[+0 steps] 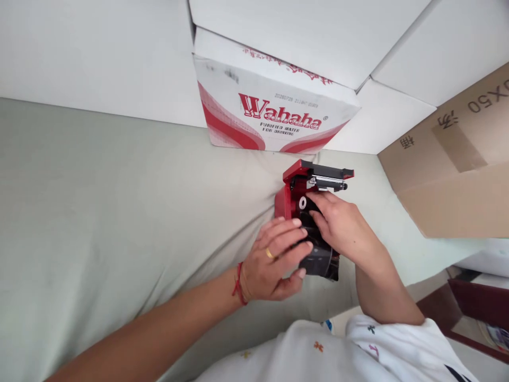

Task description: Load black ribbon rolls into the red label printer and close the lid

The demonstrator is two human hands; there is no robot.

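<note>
A red and black box-shaped device lies on the pale green cloth with its lid raised. It looks like a small label or receipt printer. A white ring shows inside its compartment, beside dark parts. My right hand reaches in from the right, fingers bent close to the ring; what lies between thumb and fingers is hidden. On the near left side, my left hand rests against the device, its fingers stretched out and slightly apart. It wears a gold ring and a red string bracelet.
A white and red Wahaha water carton stands just behind the device. White panels or boxes line the back. At the right is a large brown cardboard box. Pale green cloth covers the surface, with creases near the device.
</note>
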